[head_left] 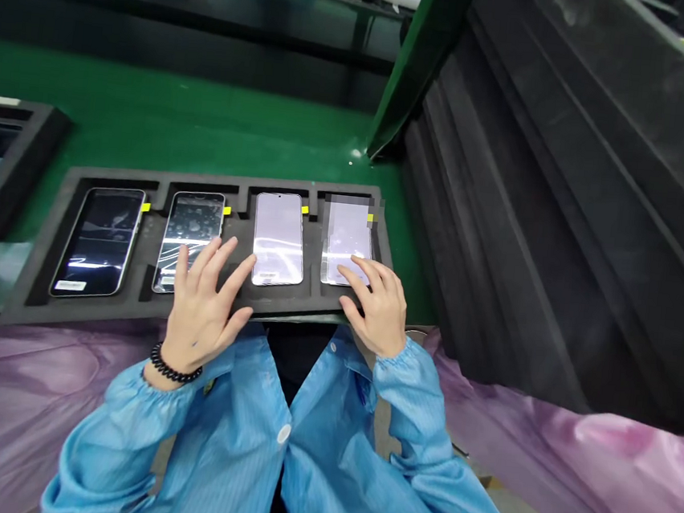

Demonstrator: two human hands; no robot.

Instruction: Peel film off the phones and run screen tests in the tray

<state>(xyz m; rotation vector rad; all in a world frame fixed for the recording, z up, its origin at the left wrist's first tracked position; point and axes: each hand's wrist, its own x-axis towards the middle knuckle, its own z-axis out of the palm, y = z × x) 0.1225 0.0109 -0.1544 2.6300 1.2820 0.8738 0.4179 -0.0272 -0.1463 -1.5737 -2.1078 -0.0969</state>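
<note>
A dark foam tray holds a row of smartphones, each in its own recess with a yellow tab at its upper right. My right hand, fingers spread, touches the lower part of the rightmost phone, whose screen is lit pale and partly pixelated. Over the lower right of the second phone from the left, my left hand is spread with nothing in it; contact is unclear. Between my hands lies another pale-lit phone. The leftmost phone has a dark screen and a white label.
Tall stacked dark foam trays rise close on the right. Another foam tray with a device stands at the left edge. A green post rises from the green bench behind. Purple cloth hangs along the front.
</note>
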